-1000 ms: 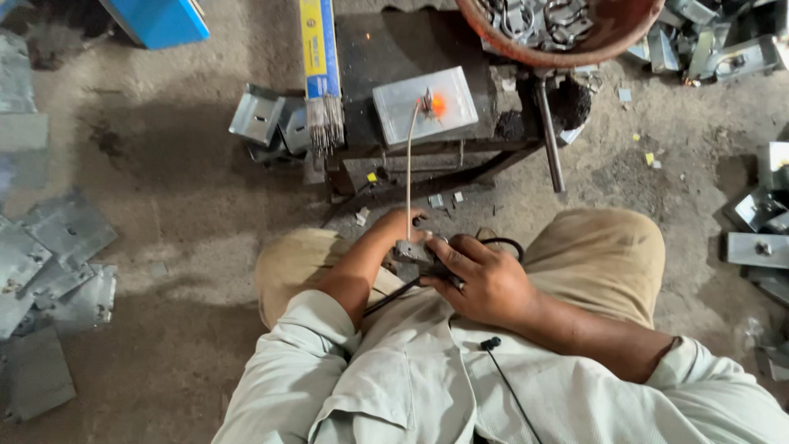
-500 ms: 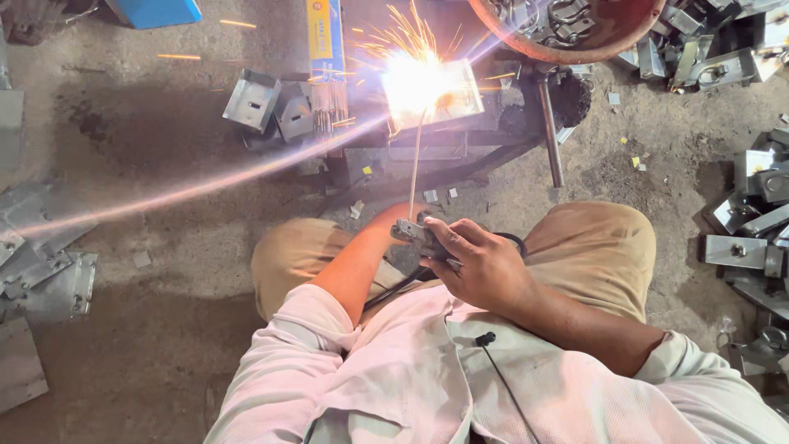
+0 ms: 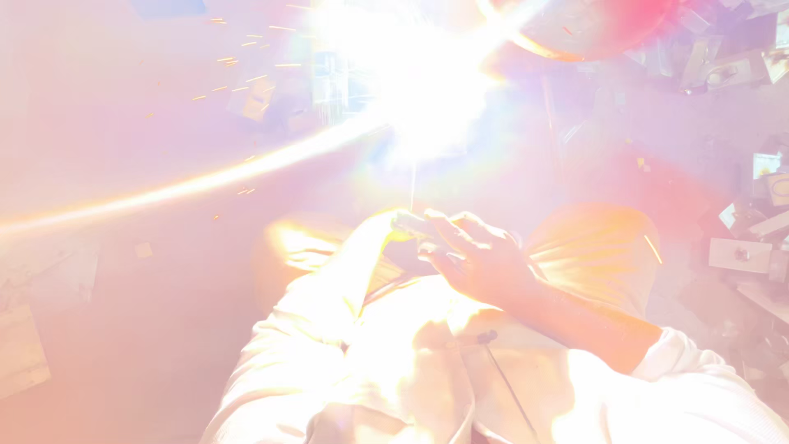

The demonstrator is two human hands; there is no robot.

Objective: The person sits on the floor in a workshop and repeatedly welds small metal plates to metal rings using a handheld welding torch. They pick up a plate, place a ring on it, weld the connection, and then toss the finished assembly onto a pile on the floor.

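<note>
Right hand [image 3: 477, 259] curled shut around a welding holder [image 3: 411, 222], fingers wrapped, in front of the chest. Left hand washed out by glare; grip cannot be told. Thin rod [image 3: 412, 185] runs from holder up into the arc flash [image 3: 411, 90]. Sparks [image 3: 246, 78] fly left.

Glare [image 3: 415, 90] above the hands whites out the worktop and workpiece. Left hand [image 3: 394, 224] washed out; its grip indeterminable. Bowl [image 3: 592, 29] cut off at top edge.
</note>
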